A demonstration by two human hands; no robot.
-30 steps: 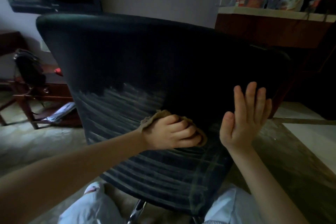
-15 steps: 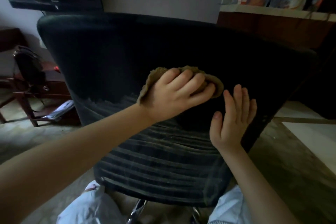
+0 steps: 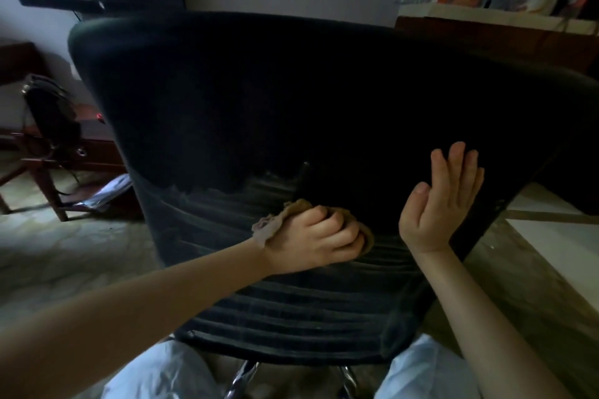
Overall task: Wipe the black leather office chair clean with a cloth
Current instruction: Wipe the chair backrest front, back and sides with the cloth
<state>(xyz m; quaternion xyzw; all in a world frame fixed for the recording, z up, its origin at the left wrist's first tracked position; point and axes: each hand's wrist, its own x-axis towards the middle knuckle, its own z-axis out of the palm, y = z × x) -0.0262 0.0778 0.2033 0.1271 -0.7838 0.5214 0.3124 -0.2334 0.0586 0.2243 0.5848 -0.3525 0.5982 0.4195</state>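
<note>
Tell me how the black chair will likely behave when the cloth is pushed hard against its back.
The chair probably swivels or rolls: a chrome post shows beneath it. The right hand lies flat on the back, likely bracing it. The cloth, bunched under the left hand, looks soft and should slide easily.

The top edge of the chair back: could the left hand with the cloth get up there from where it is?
Probably yes. The left hand presses the cloth low on the chair back, and nothing lies on the dark leather between it and the top edge. The right hand rests off to the side.
</note>
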